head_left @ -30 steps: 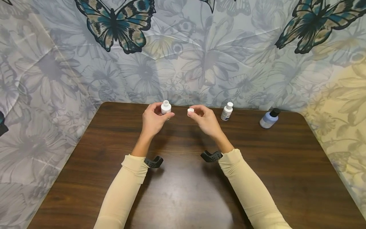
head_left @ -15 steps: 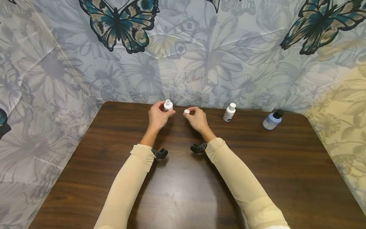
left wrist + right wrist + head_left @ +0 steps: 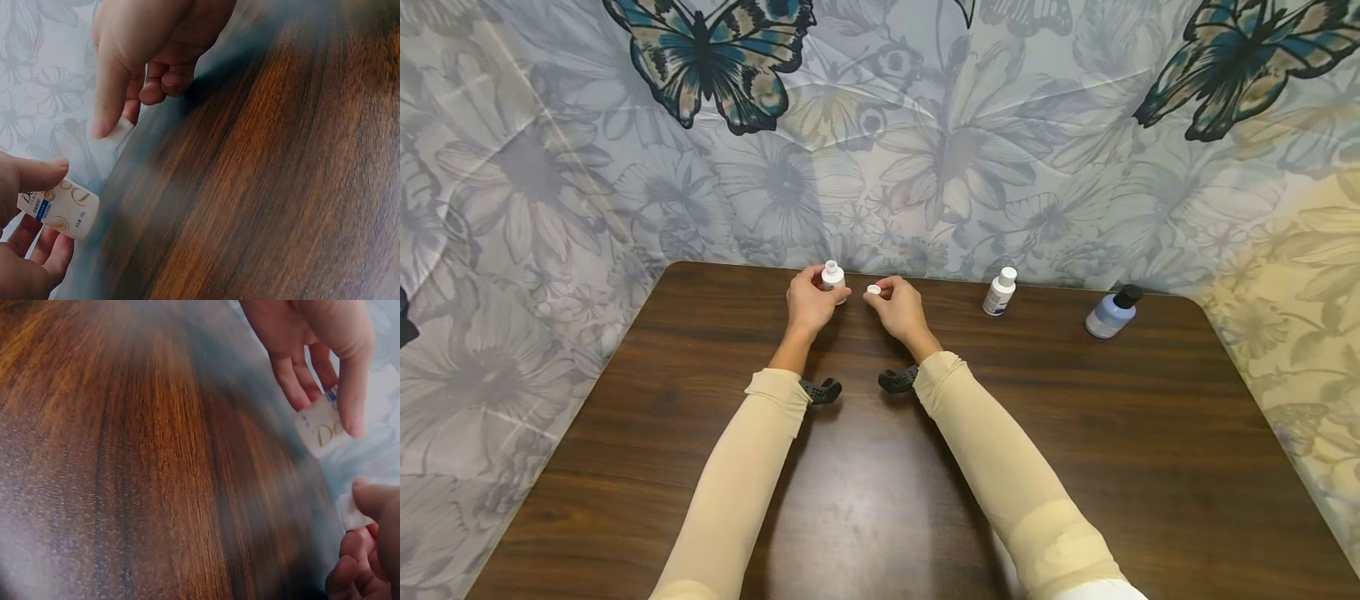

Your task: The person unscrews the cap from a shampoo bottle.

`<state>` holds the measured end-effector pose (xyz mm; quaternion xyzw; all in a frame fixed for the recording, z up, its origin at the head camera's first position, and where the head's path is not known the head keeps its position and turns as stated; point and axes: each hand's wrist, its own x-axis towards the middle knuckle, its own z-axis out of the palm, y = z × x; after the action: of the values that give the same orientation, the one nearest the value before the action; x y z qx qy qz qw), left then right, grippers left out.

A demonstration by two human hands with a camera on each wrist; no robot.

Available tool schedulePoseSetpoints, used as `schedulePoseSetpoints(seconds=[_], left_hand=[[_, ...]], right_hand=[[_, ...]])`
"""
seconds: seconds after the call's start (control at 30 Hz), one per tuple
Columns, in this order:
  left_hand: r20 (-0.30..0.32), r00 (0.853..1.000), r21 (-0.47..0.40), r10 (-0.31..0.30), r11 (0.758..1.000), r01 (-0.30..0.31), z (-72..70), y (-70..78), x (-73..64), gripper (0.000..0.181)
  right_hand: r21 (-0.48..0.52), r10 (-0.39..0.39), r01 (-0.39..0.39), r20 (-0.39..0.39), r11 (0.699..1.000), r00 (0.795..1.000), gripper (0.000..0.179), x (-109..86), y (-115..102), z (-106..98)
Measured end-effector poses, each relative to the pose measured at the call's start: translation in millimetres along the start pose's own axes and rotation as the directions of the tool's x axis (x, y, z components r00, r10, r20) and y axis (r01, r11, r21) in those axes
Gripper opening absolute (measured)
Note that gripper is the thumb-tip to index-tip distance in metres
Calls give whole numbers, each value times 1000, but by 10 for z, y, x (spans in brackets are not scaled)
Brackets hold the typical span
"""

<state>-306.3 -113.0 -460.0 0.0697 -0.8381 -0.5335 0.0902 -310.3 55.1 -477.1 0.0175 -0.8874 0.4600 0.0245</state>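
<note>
Near the table's back edge my left hand (image 3: 810, 302) grips a small white bottle (image 3: 832, 277) by its body, thumb on the near side. The bottle's neck is uncapped and points up; gold and blue print shows on its label (image 3: 47, 203) in the left wrist view. A short way to the right, my right hand (image 3: 901, 310) pinches a small white cap (image 3: 873, 289) between thumb and fingers. Cap and bottle are apart, with a narrow gap between the two hands. In the right wrist view the cap (image 3: 353, 512) is partly hidden by the thumb.
A second white bottle (image 3: 1000, 292), capped, stands to the right of my hands. Farther right is a pale blue bottle (image 3: 1111, 312) with a black cap. The dark wood table (image 3: 865, 500) ends at a patterned cloth backdrop (image 3: 850, 183) just behind the bottles.
My right hand has moved left with the cap, narrowing the gap to the bottle. The left hand, still holding the bottle, has shifted only slightly.
</note>
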Motion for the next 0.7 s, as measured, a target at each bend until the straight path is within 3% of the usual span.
schedulePoseSetpoints(seconds=[0.2,0.33,0.5,0.7], left_hand=[[18,1000,9,-5,1000,4,-13,-35,5,60],[34,999,30,-5,1000,4,-22,-45,9,58],[41,999,35,-12,999,11,-36,-58,9,57],[59,998,107,-26,994,20,-60,-70,10,57]], right_hand=[[-129,73,-69,28,989,997,34,-25,-78,55],[-194,81,-74,28,978,996,34,-43,-92,86],[-203,82,-76,21,976,996,34,-42,-83,86],[-219,92,-81,38,972,995,34,-15,-84,81]])
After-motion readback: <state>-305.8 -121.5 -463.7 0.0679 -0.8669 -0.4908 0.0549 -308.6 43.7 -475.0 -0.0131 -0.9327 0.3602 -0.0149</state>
